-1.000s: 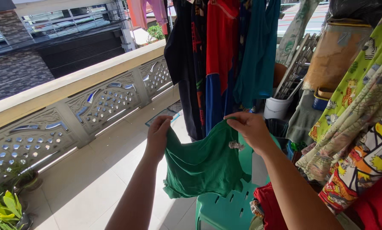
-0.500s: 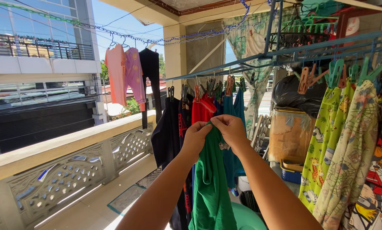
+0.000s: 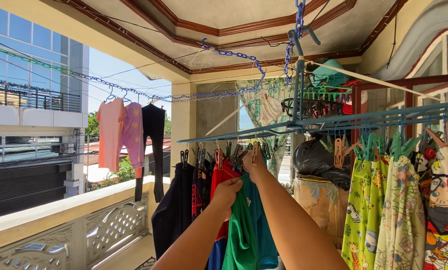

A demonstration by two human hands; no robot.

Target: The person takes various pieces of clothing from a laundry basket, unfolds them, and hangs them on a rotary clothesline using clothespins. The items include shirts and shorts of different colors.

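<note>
Both my arms reach up to a blue hanging rack (image 3: 264, 131) fitted with several clothes pegs. My left hand (image 3: 227, 192) grips the top edge of a green garment (image 3: 241, 235), which hangs down between my forearms. Higher up, my right hand (image 3: 250, 164) is closed around an orange peg (image 3: 254, 149) on the rack bar, just above the garment's top. A red garment (image 3: 222, 172) and a teal one (image 3: 262, 235) hang pegged right behind the green garment. Part of the green garment runs out of the frame at the bottom.
Dark clothes (image 3: 171, 210) hang at the rack's left end, printed fabrics (image 3: 399, 215) on the right. Pink and black clothes (image 3: 126, 135) hang from a chain by the patterned balcony railing (image 3: 59, 220). A black bag (image 3: 311, 157) sits on a container behind.
My view tilted up from the floor and green chair to the rack. Both hands lifted the green garment up to the pegs; the right hand went from the garment to a peg.
</note>
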